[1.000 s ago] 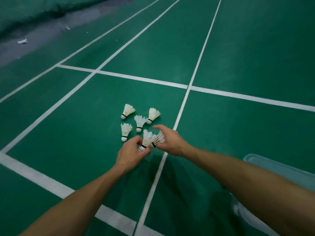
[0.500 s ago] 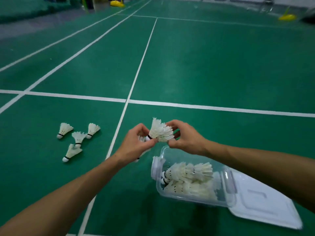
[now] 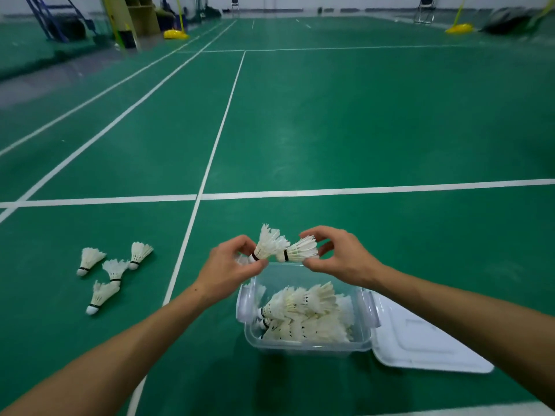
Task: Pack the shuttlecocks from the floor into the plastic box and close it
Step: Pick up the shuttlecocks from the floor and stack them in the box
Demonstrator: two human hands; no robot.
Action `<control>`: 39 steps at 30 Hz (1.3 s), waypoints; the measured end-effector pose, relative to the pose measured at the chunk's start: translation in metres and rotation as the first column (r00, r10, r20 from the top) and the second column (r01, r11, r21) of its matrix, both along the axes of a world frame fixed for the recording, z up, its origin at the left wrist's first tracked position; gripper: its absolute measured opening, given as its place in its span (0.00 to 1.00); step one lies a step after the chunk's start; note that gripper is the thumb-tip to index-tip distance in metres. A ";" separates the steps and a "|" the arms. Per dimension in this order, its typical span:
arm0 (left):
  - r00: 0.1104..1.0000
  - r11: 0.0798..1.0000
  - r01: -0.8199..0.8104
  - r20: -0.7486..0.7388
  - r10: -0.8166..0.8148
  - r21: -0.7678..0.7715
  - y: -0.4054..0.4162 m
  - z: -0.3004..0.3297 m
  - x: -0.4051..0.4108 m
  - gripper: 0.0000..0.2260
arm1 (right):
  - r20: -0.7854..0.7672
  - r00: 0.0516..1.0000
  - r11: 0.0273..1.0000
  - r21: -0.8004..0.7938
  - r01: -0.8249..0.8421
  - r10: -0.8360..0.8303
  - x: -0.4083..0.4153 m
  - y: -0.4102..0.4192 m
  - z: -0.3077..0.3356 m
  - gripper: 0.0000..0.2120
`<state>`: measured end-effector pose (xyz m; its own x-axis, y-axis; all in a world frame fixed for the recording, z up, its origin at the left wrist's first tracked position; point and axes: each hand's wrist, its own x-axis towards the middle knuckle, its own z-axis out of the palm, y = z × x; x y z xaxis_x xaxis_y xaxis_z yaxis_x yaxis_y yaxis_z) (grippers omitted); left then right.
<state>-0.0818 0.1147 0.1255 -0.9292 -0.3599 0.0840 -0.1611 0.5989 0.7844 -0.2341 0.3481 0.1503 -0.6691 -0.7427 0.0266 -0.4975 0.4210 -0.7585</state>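
Both forearms reach forward over the open box [image 3: 306,345] of shuttlecocks. The left hand [image 3: 229,270] pinches one shuttlecock [image 3: 268,243] by its base; the right hand [image 3: 342,255], fingers curled, grips another [image 3: 300,250] by its feathers. Four shuttlecocks [image 3: 112,270] lie on the floor [image 3: 360,130] to the left.

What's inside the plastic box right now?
The plastic box holds a pile of white shuttlecocks lying on their sides. The top ones hide the box floor and any beneath, so no count. Its lid lies off beside it.
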 end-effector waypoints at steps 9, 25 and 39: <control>0.997 0.990 -0.028 0.064 0.037 -0.139 -0.015 -0.041 -0.012 0.13 | 0.082 0.984 0.987 -0.026 0.161 -0.158 -0.035 0.027 -0.044 0.27; 0.999 0.980 0.029 0.045 -0.021 -0.196 -0.013 -0.061 -0.020 0.16 | 0.150 0.987 0.996 -0.062 0.058 -0.048 -0.014 -0.022 -0.057 0.28; 0.989 0.906 0.104 0.142 -0.050 -0.410 -0.008 -0.055 -0.033 0.16 | -0.043 0.985 0.975 0.156 -0.158 0.166 -0.018 -0.030 -0.054 0.33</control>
<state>-0.1145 0.1070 0.0701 -0.9653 -0.2446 0.0916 -0.1814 0.8802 0.4386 -0.2525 0.3183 0.0960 -0.5401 -0.8394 -0.0608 -0.6078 0.4390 -0.6617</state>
